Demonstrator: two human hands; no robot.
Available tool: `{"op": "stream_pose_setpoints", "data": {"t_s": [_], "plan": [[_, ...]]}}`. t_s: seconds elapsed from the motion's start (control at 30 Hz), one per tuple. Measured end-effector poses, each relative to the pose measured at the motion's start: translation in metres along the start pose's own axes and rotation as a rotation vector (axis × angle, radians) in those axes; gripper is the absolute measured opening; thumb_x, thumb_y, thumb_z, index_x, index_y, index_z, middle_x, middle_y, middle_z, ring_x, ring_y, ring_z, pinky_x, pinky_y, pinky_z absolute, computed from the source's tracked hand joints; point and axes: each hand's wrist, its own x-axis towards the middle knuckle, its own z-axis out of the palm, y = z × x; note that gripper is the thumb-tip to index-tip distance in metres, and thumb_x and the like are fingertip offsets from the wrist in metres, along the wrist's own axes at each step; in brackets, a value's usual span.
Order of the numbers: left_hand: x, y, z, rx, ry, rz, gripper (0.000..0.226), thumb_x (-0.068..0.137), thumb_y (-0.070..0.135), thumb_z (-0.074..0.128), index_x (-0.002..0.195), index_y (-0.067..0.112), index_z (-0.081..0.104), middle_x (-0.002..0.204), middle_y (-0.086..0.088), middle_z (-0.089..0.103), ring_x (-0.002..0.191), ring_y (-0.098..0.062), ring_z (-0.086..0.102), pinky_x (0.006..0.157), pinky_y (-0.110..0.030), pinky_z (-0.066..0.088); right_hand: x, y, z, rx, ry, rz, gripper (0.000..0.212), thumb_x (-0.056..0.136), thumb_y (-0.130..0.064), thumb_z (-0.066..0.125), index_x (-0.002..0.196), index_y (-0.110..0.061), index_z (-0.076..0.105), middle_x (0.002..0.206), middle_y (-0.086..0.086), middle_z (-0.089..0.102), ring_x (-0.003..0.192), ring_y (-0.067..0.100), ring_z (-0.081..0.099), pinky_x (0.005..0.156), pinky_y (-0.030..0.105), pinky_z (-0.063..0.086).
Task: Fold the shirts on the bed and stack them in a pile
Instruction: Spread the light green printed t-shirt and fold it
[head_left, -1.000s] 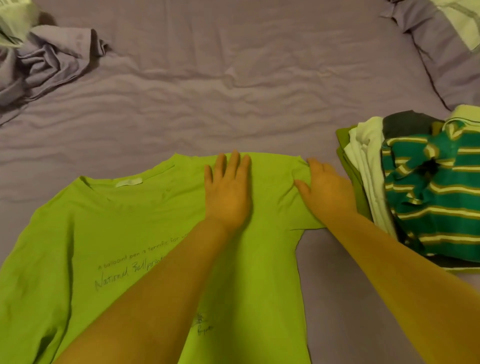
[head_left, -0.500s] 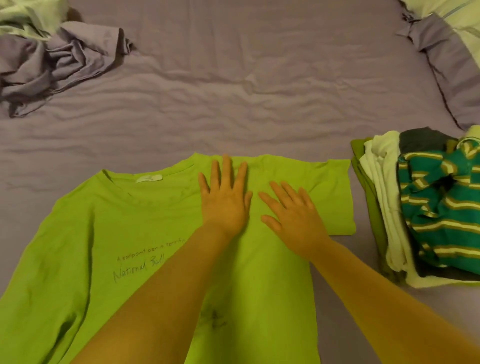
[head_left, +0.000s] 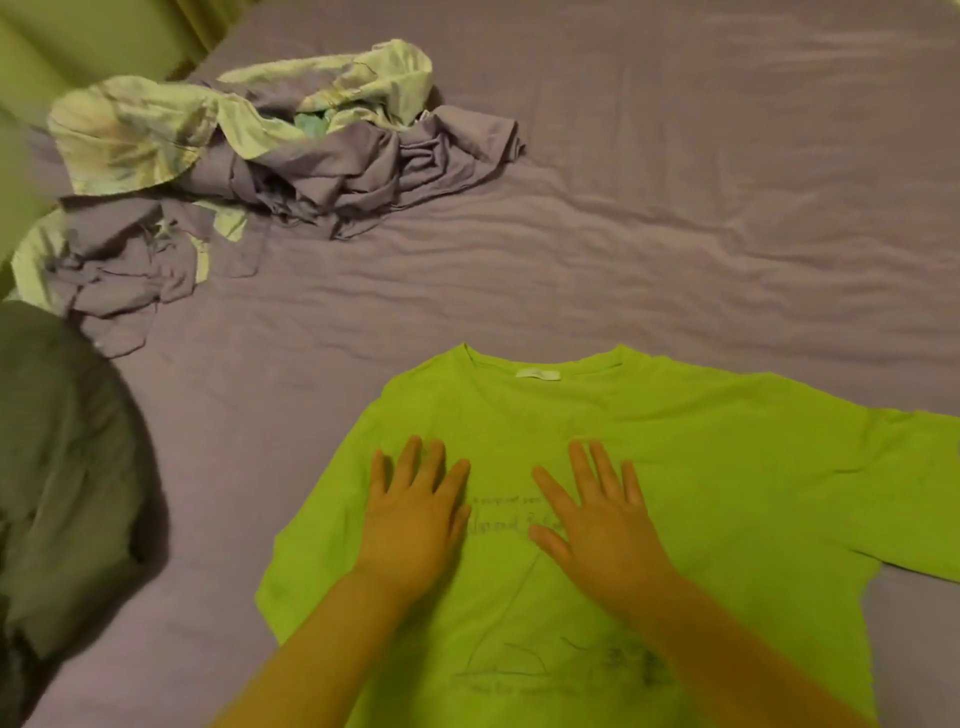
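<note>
Head view only. Lime green shirt (head_left: 701, 483) lies front side up on the purple bed sheet (head_left: 675, 208), collar toward the far side, one sleeve spread out to the right of its chest and cut by the frame edge. Left hand (head_left: 413, 525) lies flat on the shirt's chest, fingers straight and slightly spread, gripping nothing. Right hand (head_left: 597, 525) lies the same way just right of it, palm down across the chest print. Both hands are apart, not touching. Likely purpose: pressing the fabric smooth so the fold comes out even; no fold is made yet on this shirt.

Containers: none in view. Crumpled bedding heap (head_left: 249, 140), purple and pale green, sits well beyond the shirt's collar to the left. Dark grey cloth (head_left: 62, 467) bunches left of the shirt. No finished stack visible here.
</note>
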Motion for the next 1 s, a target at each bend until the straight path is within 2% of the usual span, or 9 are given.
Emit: {"op": "stream_pose_setpoints", "data": {"t_s": [0.13,0.23,0.4,0.5,0.6,0.7,0.8,0.9,1.0], "plan": [[-0.006,-0.056,-0.002,-0.211,0.044,-0.206,0.050,0.084,0.034,0.038,0.125,0.013,0.058,0.123,-0.022,0.059,0.106,-0.042,0.060,0.083,-0.056,0.051,0.021,-0.051,-0.009,-0.021,0.001,-0.104,0.062,0.088,-0.062,0.022,0.121,-0.029,0.062,0.129,0.010,0.060,0.119,0.035,0.055,0.099,0.055,0.035],[-0.011,-0.086,0.007,-0.426,0.057,-0.389,0.049,0.093,0.032,0.048,0.136,0.010,0.044,0.126,-0.017,0.055,0.112,-0.036,0.053,0.092,-0.043,0.045,0.037,-0.090,-0.008,-0.031,0.000,-0.160,0.058,0.082,-0.059,0.029,0.119,-0.031,0.063,0.126,0.004,0.062,0.118,0.033,0.056,0.090,0.058,0.045],[-0.010,-0.115,0.004,-0.798,0.130,-0.490,0.012,0.084,0.027,0.069,0.080,0.017,0.062,0.070,-0.003,0.058,0.074,-0.024,0.056,0.062,-0.031,0.036,0.054,-0.124,0.002,-0.028,0.047,-0.133,0.059,0.085,-0.056,0.029,0.128,-0.027,0.056,0.133,0.009,0.056,0.123,0.038,0.050,0.098,0.057,0.025],[0.002,-0.133,-0.005,-0.943,0.253,-0.535,0.017,0.092,0.023,0.058,0.079,0.016,0.050,0.074,-0.003,0.052,0.074,-0.022,0.050,0.061,-0.031,0.030,0.058,-0.131,0.003,-0.015,0.102,-0.112,0.057,0.094,-0.057,0.016,0.136,-0.027,0.041,0.136,0.010,0.053,0.125,0.037,0.048,0.099,0.054,0.023],[0.015,-0.151,-0.020,-0.838,0.288,-0.524,0.016,0.098,0.024,0.048,0.093,0.009,0.048,0.089,-0.017,0.060,0.086,-0.031,0.056,0.066,-0.036,0.033,0.063,-0.140,-0.001,0.009,0.117,-0.106,0.062,0.095,-0.059,0.007,0.140,-0.027,0.035,0.138,0.010,0.051,0.126,0.037,0.048,0.101,0.052,0.023],[0.027,-0.170,-0.035,-0.469,0.263,-0.432,0.027,0.099,0.033,0.042,0.110,0.010,0.051,0.104,-0.018,0.065,0.098,-0.037,0.059,0.070,-0.038,0.041,0.072,-0.152,-0.004,0.035,0.123,-0.100,0.066,0.093,-0.065,0.007,0.144,-0.029,0.030,0.143,0.010,0.045,0.131,0.036,0.041,0.107,0.056,0.030],[0.042,-0.187,-0.048,-0.196,0.235,-0.381,0.031,0.100,0.038,0.038,0.111,0.014,0.053,0.108,-0.016,0.065,0.100,-0.035,0.060,0.070,-0.036,0.041,0.087,-0.165,-0.009,0.007,0.129,-0.123,0.075,0.081,-0.073,-0.011,0.146,-0.036,0.001,0.156,0.008,0.016,0.144,0.036,0.010,0.109,0.061,0.013],[0.049,-0.194,-0.046,-0.180,0.168,-0.424,0.039,0.096,0.048,0.041,0.111,0.013,0.053,0.108,-0.015,0.065,0.101,-0.034,0.060,0.076,-0.036,0.044,0.106,-0.172,-0.009,-0.048,0.083,-0.124,0.089,0.063,-0.078,-0.023,0.142,-0.038,-0.021,0.157,0.006,-0.017,0.142,0.034,-0.020,0.109,0.064,-0.005],[0.048,-0.202,-0.030,-0.350,0.022,-0.512,0.057,0.085,0.067,0.045,0.109,0.016,0.056,0.113,-0.011,0.064,0.107,-0.030,0.058,0.086,-0.037,0.042,0.120,-0.179,-0.014,-0.068,0.039,-0.100,0.085,0.073,-0.082,-0.003,0.145,-0.039,-0.016,0.155,0.007,-0.021,0.141,0.034,-0.022,0.108,0.065,-0.007]]}}
